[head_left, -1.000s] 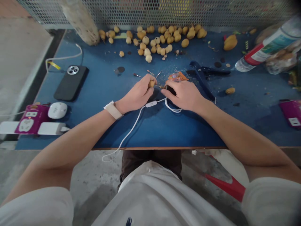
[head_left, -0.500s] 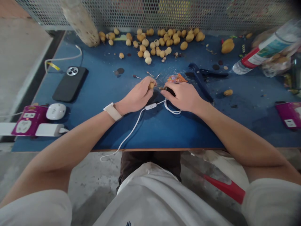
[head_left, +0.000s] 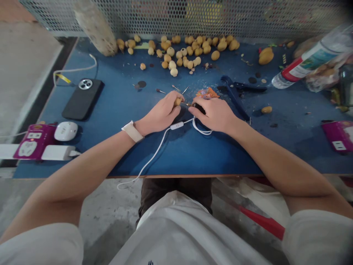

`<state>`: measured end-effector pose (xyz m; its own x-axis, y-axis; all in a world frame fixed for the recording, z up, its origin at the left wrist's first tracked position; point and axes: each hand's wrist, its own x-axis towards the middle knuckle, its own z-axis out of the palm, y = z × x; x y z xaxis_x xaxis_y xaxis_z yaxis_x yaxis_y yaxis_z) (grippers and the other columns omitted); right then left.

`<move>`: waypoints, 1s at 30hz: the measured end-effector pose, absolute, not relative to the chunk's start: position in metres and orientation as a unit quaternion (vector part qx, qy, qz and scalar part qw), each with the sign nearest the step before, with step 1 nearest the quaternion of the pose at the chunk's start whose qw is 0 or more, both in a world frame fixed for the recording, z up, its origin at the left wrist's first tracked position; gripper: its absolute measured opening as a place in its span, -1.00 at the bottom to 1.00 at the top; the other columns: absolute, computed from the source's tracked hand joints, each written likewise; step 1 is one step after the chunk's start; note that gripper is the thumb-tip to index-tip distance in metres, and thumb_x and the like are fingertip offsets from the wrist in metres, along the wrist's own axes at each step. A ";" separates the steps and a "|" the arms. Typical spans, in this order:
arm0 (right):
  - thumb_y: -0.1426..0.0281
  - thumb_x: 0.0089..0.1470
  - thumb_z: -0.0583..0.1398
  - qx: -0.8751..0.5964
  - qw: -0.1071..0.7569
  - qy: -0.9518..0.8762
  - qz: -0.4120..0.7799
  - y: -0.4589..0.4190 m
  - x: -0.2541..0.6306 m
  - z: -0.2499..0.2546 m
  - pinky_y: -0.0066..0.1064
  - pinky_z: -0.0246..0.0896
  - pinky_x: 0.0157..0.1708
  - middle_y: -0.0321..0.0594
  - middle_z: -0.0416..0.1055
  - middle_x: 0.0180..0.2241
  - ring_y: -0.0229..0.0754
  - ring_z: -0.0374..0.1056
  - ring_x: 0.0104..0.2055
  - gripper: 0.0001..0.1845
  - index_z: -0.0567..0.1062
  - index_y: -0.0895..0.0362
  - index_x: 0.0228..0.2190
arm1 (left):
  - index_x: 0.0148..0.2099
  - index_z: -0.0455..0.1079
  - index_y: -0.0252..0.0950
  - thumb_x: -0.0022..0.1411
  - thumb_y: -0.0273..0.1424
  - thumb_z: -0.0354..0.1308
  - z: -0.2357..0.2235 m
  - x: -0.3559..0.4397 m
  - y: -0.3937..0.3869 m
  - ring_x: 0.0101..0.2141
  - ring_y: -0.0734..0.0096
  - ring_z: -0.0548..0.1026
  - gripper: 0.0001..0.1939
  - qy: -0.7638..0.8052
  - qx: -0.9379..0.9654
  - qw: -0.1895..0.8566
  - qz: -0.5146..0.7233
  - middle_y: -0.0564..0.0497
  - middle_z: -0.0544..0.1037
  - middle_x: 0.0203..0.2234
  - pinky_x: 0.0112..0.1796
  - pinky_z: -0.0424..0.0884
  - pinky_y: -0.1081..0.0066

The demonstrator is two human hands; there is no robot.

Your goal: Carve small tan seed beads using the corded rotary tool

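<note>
My left hand [head_left: 162, 112] pinches a small tan nut [head_left: 178, 101] between thumb and fingers on the blue table [head_left: 179, 151]. My right hand [head_left: 214, 112] is closed round a dark corded tool [head_left: 199, 108] whose thin tip touches the nut. A white cable [head_left: 154, 152] with an inline switch runs from under my right hand, across the table and over its front edge. A pale watch strap is on my left wrist. A scrap of orange material [head_left: 207, 92] lies just behind my right hand.
Several tan nuts [head_left: 187, 49] are heaped at the back by a mesh wall. A black phone [head_left: 82, 98], a white case and a purple power strip [head_left: 33, 144] lie left. Blue pliers [head_left: 234, 92], a plastic bottle [head_left: 309, 62] and another purple box [head_left: 340, 135] lie right.
Both hands stay together at the nut; only the view has shifted slightly.
</note>
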<state>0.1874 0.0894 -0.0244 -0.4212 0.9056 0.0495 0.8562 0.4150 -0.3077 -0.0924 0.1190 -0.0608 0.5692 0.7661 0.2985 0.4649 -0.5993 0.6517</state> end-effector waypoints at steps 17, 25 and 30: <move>-0.18 0.80 0.08 -0.536 0.107 -0.828 0.128 0.087 0.187 -0.022 -0.12 0.36 -0.05 0.05 0.81 -0.08 0.26 0.69 -0.03 -0.32 0.76 0.06 0.16 | 0.57 0.49 -0.08 0.94 -0.08 0.08 -0.067 -0.098 0.125 -0.01 0.06 0.77 -0.59 0.356 0.807 0.334 0.332 -0.11 0.72 0.02 0.23 0.77 -0.03; -0.17 0.81 0.04 -0.529 0.157 -0.822 0.141 0.089 0.189 -0.031 -0.07 0.40 0.00 0.05 0.80 -0.11 0.27 0.68 -0.04 -0.29 0.75 0.07 0.18 | 0.25 0.49 -0.09 0.95 0.18 0.12 -0.073 -0.094 0.131 -0.28 0.30 0.65 -0.54 0.333 0.767 0.395 0.380 0.03 0.64 -0.18 -0.12 0.74 0.21; -0.10 0.82 0.04 -0.510 0.182 -0.828 0.146 0.085 0.187 -0.031 -0.08 0.39 0.00 0.01 0.78 -0.13 0.24 0.68 -0.03 -0.36 0.75 0.05 0.17 | 0.20 0.48 -0.08 0.96 0.24 0.03 -0.069 -0.092 0.126 -0.32 0.33 0.58 -0.48 0.334 0.761 0.410 0.377 0.06 0.52 -0.23 -0.18 0.65 0.22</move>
